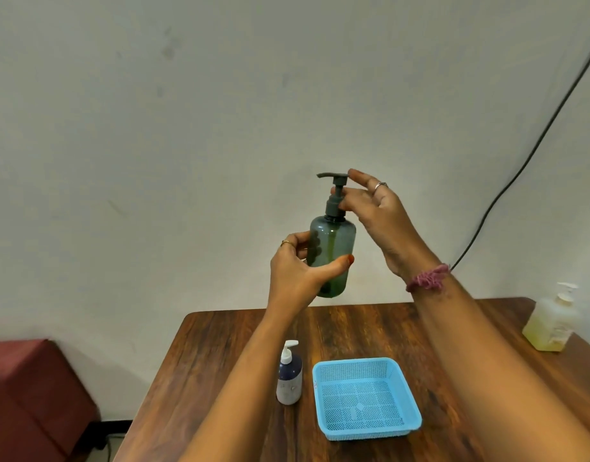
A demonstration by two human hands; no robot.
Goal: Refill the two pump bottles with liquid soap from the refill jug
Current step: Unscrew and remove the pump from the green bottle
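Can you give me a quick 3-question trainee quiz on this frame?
1. True or false: the green pump bottle stands on the table.
2. Which hand is at its pump collar? A) left B) right
3. What lies right of the small dark bottle?

Key
1. False: the left hand holds it up, clear of the table.
2. B: the right hand.
3. The blue basket.

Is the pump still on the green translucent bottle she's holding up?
On: the dark pump sits on the green translucent bottle; right hand pinches its collar.
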